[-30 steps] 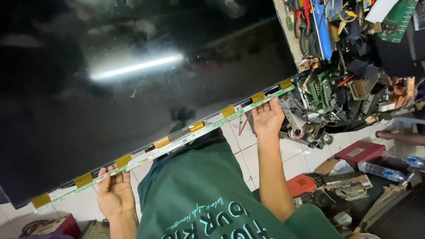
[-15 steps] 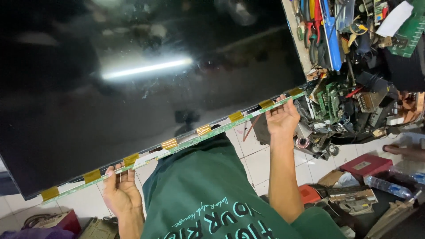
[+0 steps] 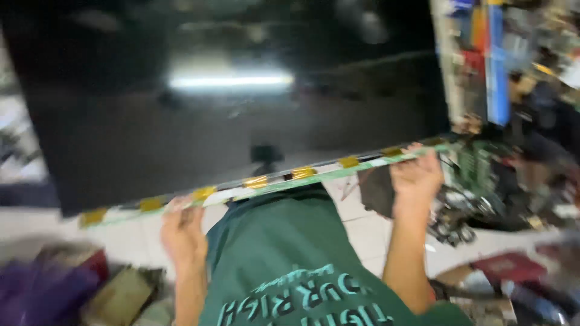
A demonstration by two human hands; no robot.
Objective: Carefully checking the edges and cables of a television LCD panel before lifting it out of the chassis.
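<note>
A large black display panel fills most of the head view, a ceiling light mirrored in its glossy face. Along its near edge runs a thin green circuit strip with gold ribbon connectors. My left hand grips this near edge toward the left end. My right hand grips the same edge near the right corner. The panel is held in the air above my green shirt. The picture is blurred by motion.
A cluttered shelf of tools and electronic parts stands at the right. Circuit boards and cables lie piled below it. White floor tiles show under the panel, a red box at lower right and bags at lower left.
The panel and both hands have shifted right in the view, and its near edge now lies flatter. The view has become blurred. Both hands keep their grip.
</note>
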